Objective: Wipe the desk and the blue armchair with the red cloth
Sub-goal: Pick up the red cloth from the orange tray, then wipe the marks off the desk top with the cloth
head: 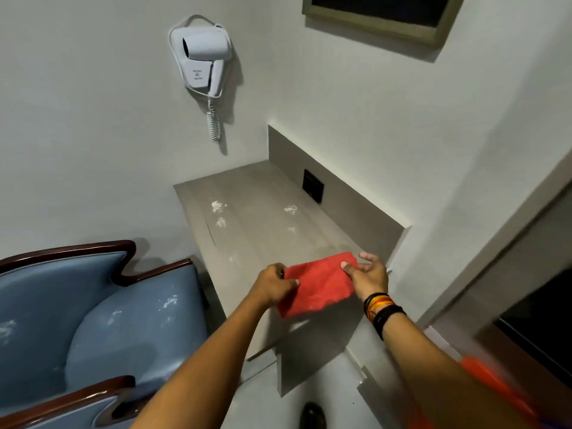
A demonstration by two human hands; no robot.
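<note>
A folded red cloth lies at the near end of the grey desk. My left hand pinches its left edge. My right hand grips its right edge with thumb on top and fingers spread behind. White dusty smudges mark the desk top further back. The blue armchair with dark wooden trim stands at the lower left, beside the desk, and carries white smudges on its seat and back.
A white wall-mounted hair dryer with coiled cord hangs above the desk's far end. A black socket plate sits in the desk's back panel. A framed dark panel hangs top right. A grey door frame runs along the right.
</note>
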